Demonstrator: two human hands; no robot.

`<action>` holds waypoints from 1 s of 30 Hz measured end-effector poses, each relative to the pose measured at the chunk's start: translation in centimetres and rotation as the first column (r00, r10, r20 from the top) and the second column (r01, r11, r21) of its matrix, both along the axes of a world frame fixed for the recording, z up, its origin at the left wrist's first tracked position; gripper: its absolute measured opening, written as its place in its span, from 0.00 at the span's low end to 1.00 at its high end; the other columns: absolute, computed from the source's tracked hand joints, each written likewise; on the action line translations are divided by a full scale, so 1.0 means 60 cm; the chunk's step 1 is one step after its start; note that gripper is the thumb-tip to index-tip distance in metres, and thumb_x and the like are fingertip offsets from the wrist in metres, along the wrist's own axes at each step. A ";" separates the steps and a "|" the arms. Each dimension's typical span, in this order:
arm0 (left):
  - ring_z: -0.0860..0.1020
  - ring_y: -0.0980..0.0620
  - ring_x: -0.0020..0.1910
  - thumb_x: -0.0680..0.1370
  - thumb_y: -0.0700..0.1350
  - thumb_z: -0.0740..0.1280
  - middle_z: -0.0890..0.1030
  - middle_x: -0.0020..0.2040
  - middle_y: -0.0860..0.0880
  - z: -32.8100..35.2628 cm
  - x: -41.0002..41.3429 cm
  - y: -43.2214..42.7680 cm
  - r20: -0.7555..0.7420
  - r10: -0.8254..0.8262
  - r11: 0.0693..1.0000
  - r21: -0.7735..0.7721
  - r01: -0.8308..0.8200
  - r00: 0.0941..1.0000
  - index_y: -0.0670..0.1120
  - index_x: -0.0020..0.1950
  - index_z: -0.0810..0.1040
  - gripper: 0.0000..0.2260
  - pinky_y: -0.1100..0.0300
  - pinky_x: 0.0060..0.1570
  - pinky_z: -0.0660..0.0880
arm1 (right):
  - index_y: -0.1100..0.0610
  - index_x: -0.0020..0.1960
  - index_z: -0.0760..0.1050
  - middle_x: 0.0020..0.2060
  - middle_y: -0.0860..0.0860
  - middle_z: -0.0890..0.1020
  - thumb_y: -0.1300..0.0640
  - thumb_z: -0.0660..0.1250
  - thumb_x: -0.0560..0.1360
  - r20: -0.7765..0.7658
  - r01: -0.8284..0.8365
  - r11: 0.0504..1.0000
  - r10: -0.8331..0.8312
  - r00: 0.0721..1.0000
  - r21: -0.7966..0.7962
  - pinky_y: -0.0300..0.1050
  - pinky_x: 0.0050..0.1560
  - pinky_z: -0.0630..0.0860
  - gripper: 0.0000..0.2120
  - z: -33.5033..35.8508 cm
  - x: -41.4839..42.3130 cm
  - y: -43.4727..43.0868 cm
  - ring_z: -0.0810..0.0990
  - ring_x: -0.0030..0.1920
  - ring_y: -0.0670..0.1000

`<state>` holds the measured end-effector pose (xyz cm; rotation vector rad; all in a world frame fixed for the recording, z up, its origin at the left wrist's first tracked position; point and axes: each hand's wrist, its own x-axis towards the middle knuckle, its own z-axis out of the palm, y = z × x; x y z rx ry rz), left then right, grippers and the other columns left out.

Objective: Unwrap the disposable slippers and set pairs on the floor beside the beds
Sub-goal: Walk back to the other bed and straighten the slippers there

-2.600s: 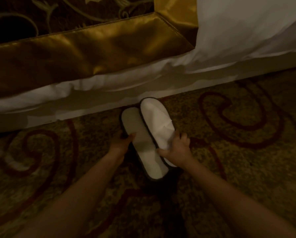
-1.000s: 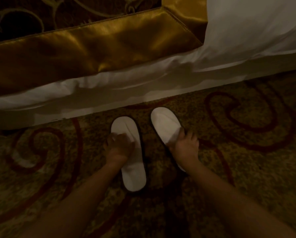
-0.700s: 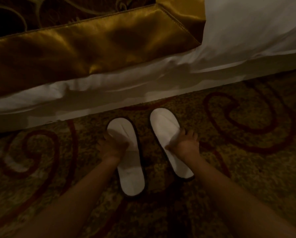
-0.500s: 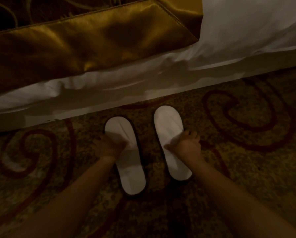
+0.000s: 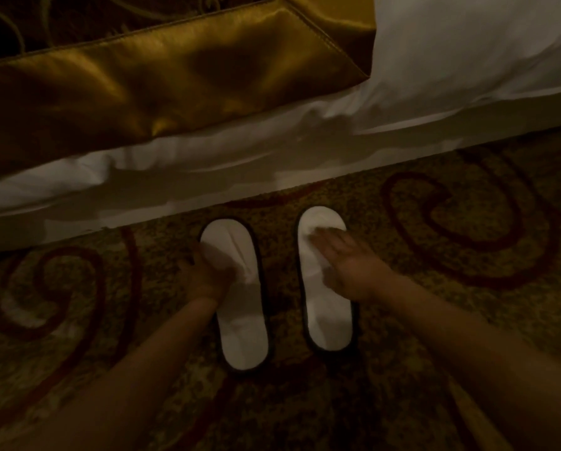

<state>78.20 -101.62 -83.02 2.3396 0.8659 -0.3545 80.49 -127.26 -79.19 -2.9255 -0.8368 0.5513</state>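
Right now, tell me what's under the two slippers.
Both slippers lie flat on the patterned carpet, beside the bed. A hand rests on each: left, right. Whatever lies beneath their soles is covered.

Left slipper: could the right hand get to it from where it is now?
Probably yes. The right hand lies on the right slipper; only bare carpet separates it from the left slipper.

Dim, warm light here. Patterned carpet (image 5: 468, 255) with dark red swirls runs below the bed (image 5: 207, 177), white sheets hanging under a gold satin runner (image 5: 175, 76).
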 end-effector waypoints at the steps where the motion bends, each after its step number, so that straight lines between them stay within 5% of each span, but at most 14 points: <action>1: 0.56 0.36 0.74 0.74 0.53 0.68 0.53 0.76 0.39 -0.001 -0.001 -0.003 -0.003 0.005 1.000 0.004 -0.005 1.000 0.48 0.77 0.44 0.42 0.45 0.69 0.61 | 0.50 0.77 0.39 0.77 0.50 0.42 0.54 0.60 0.77 -0.058 -0.165 0.983 0.161 0.985 -0.079 0.50 0.74 0.37 0.37 0.007 0.014 -0.002 0.39 0.77 0.53; 4: 0.55 0.36 0.74 0.76 0.53 0.65 0.53 0.76 0.38 -0.004 -0.002 -0.014 -0.020 0.003 1.000 0.013 -0.002 1.000 0.46 0.77 0.44 0.38 0.46 0.71 0.59 | 0.51 0.77 0.40 0.77 0.50 0.38 0.59 0.62 0.77 -0.138 -0.521 0.783 0.507 0.851 -0.340 0.53 0.74 0.34 0.38 0.019 0.042 0.007 0.35 0.76 0.54; 6: 0.55 0.37 0.74 0.77 0.53 0.63 0.53 0.76 0.37 -0.006 -0.003 -0.020 -0.040 -0.001 0.998 0.058 0.004 0.999 0.45 0.77 0.45 0.36 0.47 0.72 0.56 | 0.52 0.77 0.42 0.77 0.50 0.40 0.58 0.60 0.78 -0.170 -0.612 0.647 0.612 0.773 -0.454 0.56 0.75 0.37 0.35 0.021 0.050 0.023 0.36 0.76 0.55; 9: 0.55 0.37 0.74 0.78 0.52 0.62 0.53 0.76 0.38 -0.005 -0.007 -0.028 -0.045 0.013 0.995 0.103 -0.008 0.999 0.45 0.77 0.46 0.35 0.47 0.72 0.54 | 0.52 0.77 0.44 0.78 0.50 0.43 0.57 0.56 0.80 -0.218 -0.647 0.567 0.642 0.735 -0.509 0.56 0.75 0.37 0.31 0.026 0.060 0.037 0.38 0.77 0.54; 15: 0.50 0.40 0.76 0.79 0.54 0.58 0.49 0.78 0.43 -0.005 -0.016 -0.045 -0.079 -0.003 0.981 0.191 0.018 0.997 0.48 0.77 0.45 0.32 0.45 0.73 0.50 | 0.57 0.77 0.47 0.78 0.55 0.48 0.56 0.55 0.79 -0.180 -0.580 0.696 0.563 0.807 -0.424 0.50 0.75 0.36 0.29 0.027 0.077 0.028 0.44 0.77 0.53; 19: 0.44 0.42 0.77 0.78 0.63 0.51 0.41 0.78 0.43 -0.022 -0.039 -0.053 -0.023 -0.120 0.970 0.209 0.122 0.993 0.51 0.77 0.40 0.34 0.43 0.73 0.46 | 0.56 0.76 0.49 0.77 0.54 0.53 0.51 0.70 0.71 -0.170 -0.468 0.790 0.438 0.883 -0.396 0.49 0.75 0.42 0.42 0.015 0.087 0.009 0.50 0.76 0.55; 23: 0.39 0.43 0.77 0.77 0.65 0.51 0.37 0.78 0.45 -0.045 -0.067 -0.071 0.070 -0.270 0.920 0.313 0.236 0.960 0.55 0.74 0.34 0.35 0.42 0.73 0.43 | 0.53 0.77 0.43 0.77 0.52 0.48 0.41 0.69 0.70 -0.233 -0.286 0.901 0.216 0.948 -0.327 0.48 0.75 0.43 0.48 0.005 0.085 -0.039 0.48 0.77 0.54; 26: 0.39 0.43 0.77 0.75 0.65 0.46 0.39 0.78 0.46 -0.052 -0.075 -0.076 0.052 -0.281 0.905 0.346 0.247 0.958 0.55 0.72 0.33 0.33 0.43 0.74 0.42 | 0.52 0.76 0.34 0.77 0.53 0.39 0.37 0.69 0.67 -0.341 -0.281 0.900 0.162 0.926 -0.334 0.49 0.74 0.37 0.55 -0.003 0.066 -0.069 0.39 0.77 0.54; 30: 0.40 0.41 0.77 0.69 0.68 0.37 0.39 0.78 0.44 -0.043 -0.077 -0.083 0.069 -0.300 0.898 0.358 0.257 0.952 0.53 0.74 0.36 0.36 0.44 0.74 0.40 | 0.53 0.76 0.34 0.77 0.53 0.42 0.38 0.70 0.66 -0.211 -0.292 0.881 0.226 0.951 -0.371 0.53 0.75 0.40 0.56 -0.013 0.042 -0.082 0.42 0.76 0.56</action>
